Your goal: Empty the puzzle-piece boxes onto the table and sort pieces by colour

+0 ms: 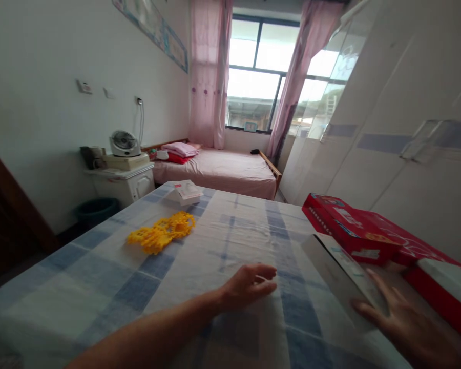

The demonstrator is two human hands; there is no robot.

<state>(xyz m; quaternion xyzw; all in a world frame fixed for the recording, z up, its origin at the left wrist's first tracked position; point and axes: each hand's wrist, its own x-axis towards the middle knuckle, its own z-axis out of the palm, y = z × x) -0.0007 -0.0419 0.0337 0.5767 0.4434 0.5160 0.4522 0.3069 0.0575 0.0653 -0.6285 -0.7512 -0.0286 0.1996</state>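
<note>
Head view: R hand [403, 320] open, fingers spread flat on near end of white box [341, 279], no grip. Box lies on checked sheet [138, 287], red boxes [349, 228] just beyond it. L hand [249, 287] open, loosely curled, resting on sheet, holds nothing. Yellow plastic pieces [161, 231] well ahead-left of L hand, untouched. Box not lifted yet; prob. barely begun.

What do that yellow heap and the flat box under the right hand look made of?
Yellow heap: likely moulded plastic; bright, uniform colour, openwork pieces. Flat box under the right hand: probably printed cardboard; smooth, faintly glossy, sharp straight edges.
</note>
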